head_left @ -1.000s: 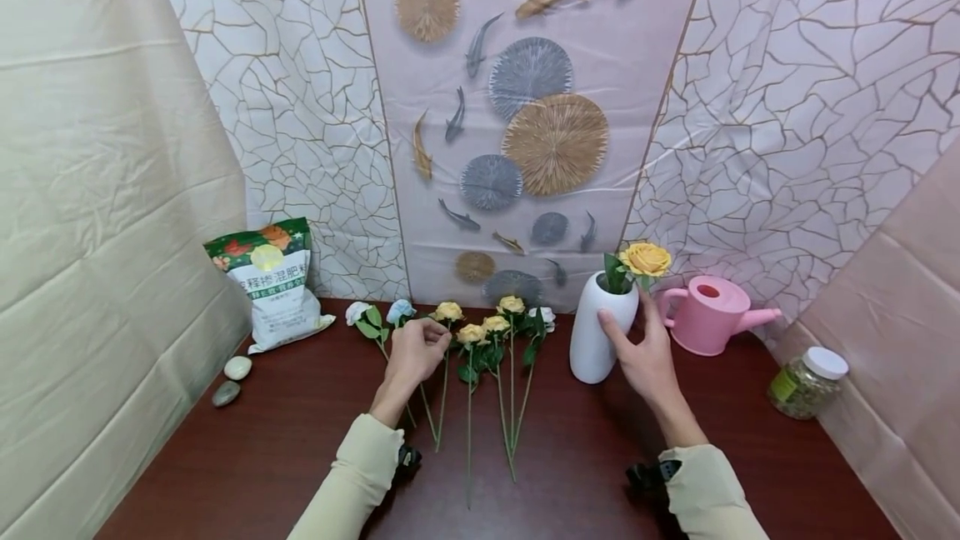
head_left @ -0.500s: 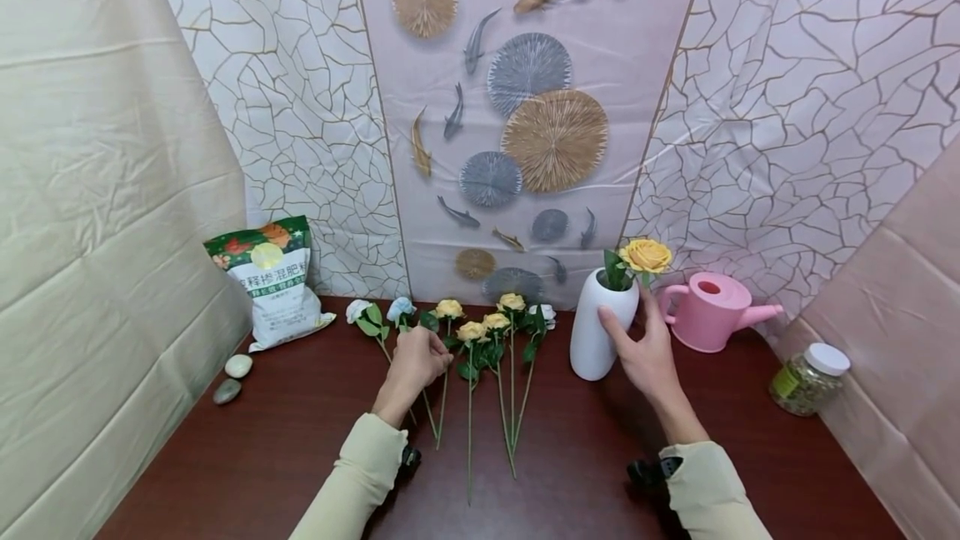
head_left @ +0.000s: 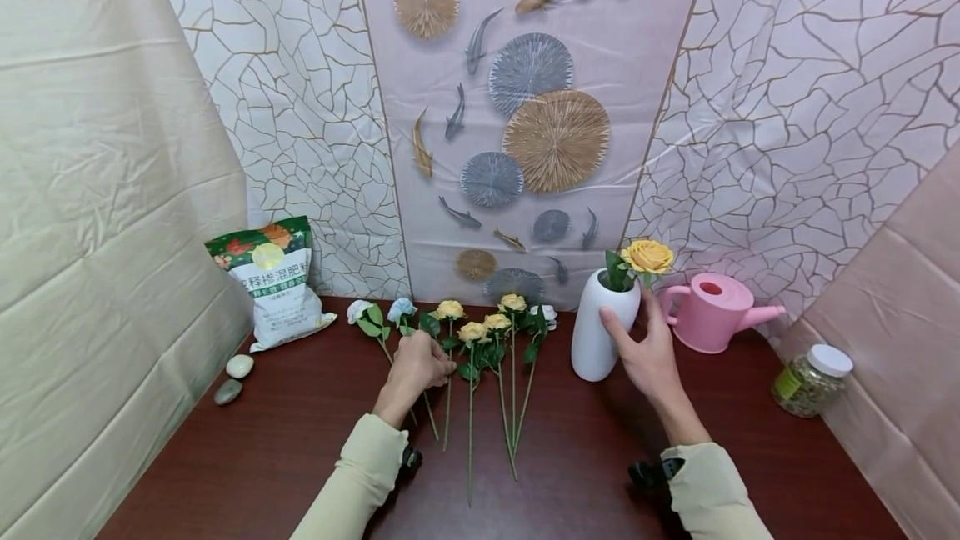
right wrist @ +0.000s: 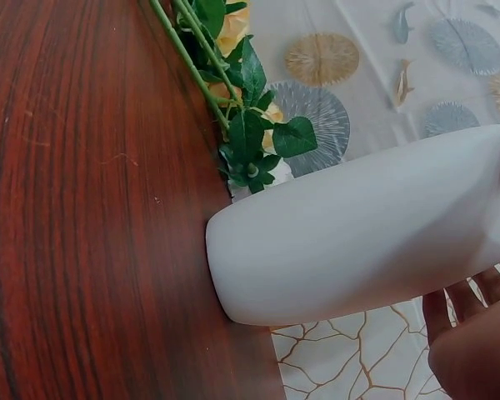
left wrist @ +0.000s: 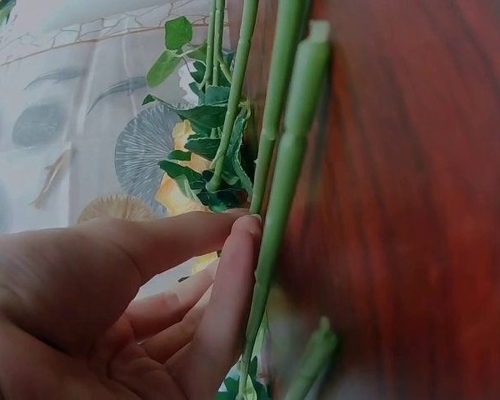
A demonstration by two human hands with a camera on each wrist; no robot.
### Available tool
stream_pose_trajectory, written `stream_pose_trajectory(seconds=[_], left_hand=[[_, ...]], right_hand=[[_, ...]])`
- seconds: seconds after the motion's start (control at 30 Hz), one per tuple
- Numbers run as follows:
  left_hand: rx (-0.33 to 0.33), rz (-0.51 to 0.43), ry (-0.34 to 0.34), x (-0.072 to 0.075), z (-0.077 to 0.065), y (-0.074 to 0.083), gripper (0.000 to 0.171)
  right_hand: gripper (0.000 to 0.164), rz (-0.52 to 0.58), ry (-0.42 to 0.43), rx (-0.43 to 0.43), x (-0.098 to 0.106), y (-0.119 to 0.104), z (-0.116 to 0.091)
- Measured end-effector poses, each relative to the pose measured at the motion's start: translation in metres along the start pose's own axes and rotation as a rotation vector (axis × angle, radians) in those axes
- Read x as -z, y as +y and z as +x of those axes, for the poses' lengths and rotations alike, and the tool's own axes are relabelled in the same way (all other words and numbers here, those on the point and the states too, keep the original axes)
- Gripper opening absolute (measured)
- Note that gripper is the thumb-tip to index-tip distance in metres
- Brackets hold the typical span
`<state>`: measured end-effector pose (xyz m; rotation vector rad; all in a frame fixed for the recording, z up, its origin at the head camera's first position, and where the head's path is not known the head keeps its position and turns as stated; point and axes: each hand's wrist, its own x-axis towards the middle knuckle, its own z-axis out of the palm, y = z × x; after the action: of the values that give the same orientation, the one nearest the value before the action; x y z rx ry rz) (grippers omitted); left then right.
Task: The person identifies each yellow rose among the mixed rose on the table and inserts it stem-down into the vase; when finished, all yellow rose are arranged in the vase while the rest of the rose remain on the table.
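My left hand (head_left: 416,367) pinches the green stem (left wrist: 267,158) of a yellow rose (head_left: 450,309) between thumb and forefinger, low over the table. Beside it lie a blue rose (head_left: 401,308) and a white rose (head_left: 359,312), leaves partly covered by the hand. My right hand (head_left: 651,354) grips the upper part of a white vase (head_left: 592,338), thumb in front and fingers round the far side. The vase (right wrist: 350,242) stands upright on the table. One yellow rose (head_left: 647,257) leans out of its mouth to the right, its stem hidden inside.
More yellow roses (head_left: 472,332) and a white rose (head_left: 546,315) lie in mid-table. Right of the vase are a pink watering can (head_left: 708,315) and a lidded jar (head_left: 810,382). A fertilizer bag (head_left: 281,298) and two stones (head_left: 238,367) are at left.
The pinched yellow rose's stem has swung slightly right at its lower end as my left hand shifted a little down and right. My right hand stays on the vase.
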<state>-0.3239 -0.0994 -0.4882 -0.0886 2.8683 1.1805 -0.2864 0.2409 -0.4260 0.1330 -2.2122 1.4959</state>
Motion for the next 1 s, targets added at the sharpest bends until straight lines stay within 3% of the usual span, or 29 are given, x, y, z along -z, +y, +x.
stream_pose_trajectory(seconds=[0.17,0.57,0.83,1.0], left_hand=[[0.041,-0.026,-0.023,0.000,0.000,0.002,0.014],[0.028,-0.031,-0.039,0.000,0.001,0.001,0.015],[0.014,-0.181,-0.053,0.010,0.002,0.002,0.010],[-0.023,-0.269,-0.059,0.015,0.002,0.005,0.006]], right_hand=[[0.072,0.005,0.000,0.002,0.000,0.002,0.000],[0.071,0.023,0.001,0.009,0.000,0.001,0.000],[0.072,0.014,-0.007,0.009,0.000,0.000,0.000],[0.074,0.014,-0.001,0.008,-0.001,0.011,0.003]])
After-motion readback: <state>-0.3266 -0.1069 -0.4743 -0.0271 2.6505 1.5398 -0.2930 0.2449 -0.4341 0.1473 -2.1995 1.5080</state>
